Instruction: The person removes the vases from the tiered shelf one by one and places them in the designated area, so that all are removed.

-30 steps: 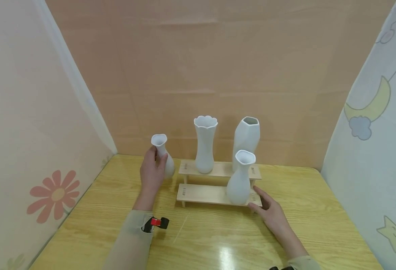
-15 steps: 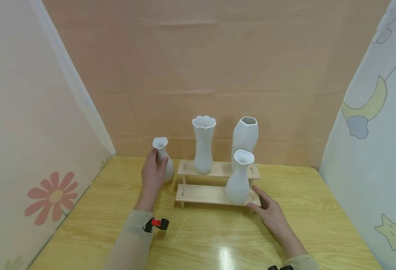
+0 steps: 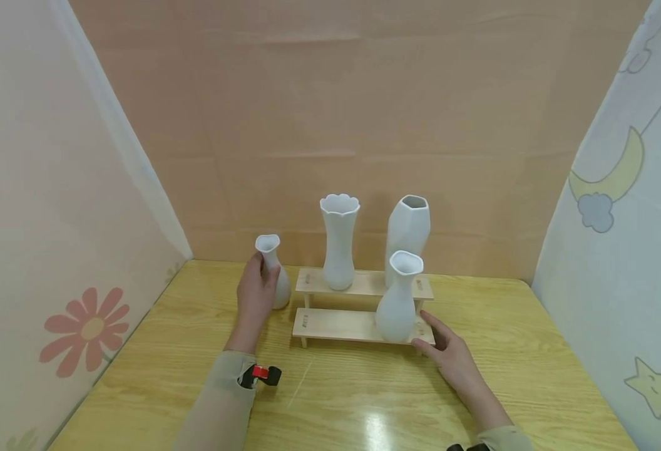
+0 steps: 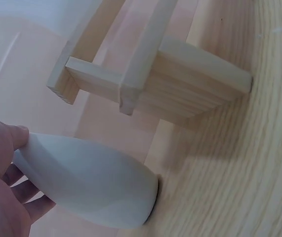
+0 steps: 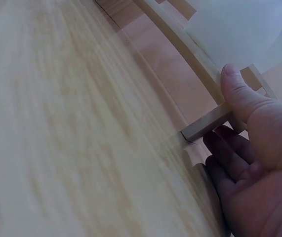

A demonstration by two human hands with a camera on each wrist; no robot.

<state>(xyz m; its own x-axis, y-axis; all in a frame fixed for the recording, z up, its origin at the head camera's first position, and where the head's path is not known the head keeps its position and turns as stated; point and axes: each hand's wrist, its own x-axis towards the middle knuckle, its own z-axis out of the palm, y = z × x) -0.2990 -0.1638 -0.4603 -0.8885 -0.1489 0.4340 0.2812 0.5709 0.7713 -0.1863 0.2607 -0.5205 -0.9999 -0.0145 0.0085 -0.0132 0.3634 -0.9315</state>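
Note:
My left hand [image 3: 256,289] grips a small white vase [image 3: 282,289] by its neck, thumb on one side and fingers on the other. The vase stands nearly upright, its base right at the table top in the left wrist view, left of a two-tier wooden stand [image 3: 336,322]. At the stand's lower right end, my right hand [image 3: 456,360] holds the corner, thumb at the front edge and fingers curled behind. A pear-shaped white vase [image 3: 396,313] stands on the lower tier near that hand. On the upper tier are a scalloped-rim vase [image 3: 339,244] and a faceted vase [image 3: 409,228].
The wooden table [image 3: 353,394] runs back to a peach cloth backdrop [image 3: 330,94]. Printed white cloths hang on both sides, with a flower [image 3: 92,329] at left and a moon [image 3: 618,181] at right.
The small vase in my left hand has come down toward the table and tilted more upright. My right hand stays at the stand's corner. The head view has shifted slightly.

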